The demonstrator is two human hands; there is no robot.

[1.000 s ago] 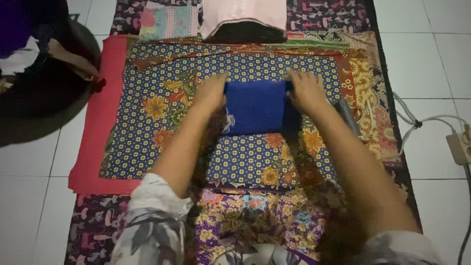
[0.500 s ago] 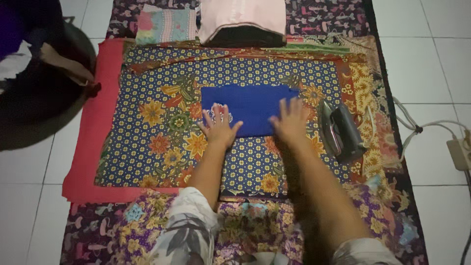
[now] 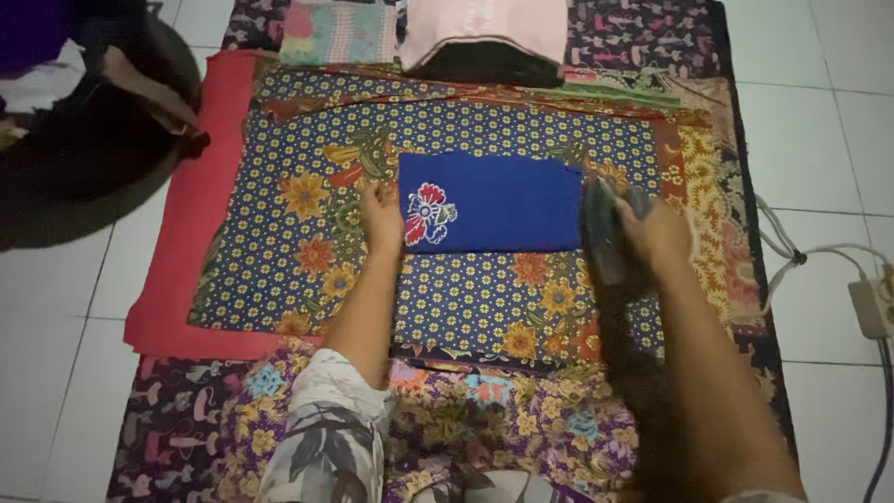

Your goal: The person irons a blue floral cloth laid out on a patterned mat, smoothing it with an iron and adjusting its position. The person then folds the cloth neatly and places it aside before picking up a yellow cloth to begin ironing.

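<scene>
Nearest, two hands work on one patterned cloth. The left hand lies flat, fingers loosely spread, pressing the nine o'clock edge of one folded blue cloth. At three o'clock of that cloth, the right hand is wrapped around one iron. Farthest, at twelve o'clock, lie two folded piles.

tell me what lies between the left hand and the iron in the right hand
In the head view, the folded blue cloth with a red and white flower motif spans that stretch, from the left hand at its left edge to the iron gripped by the right hand.
</scene>
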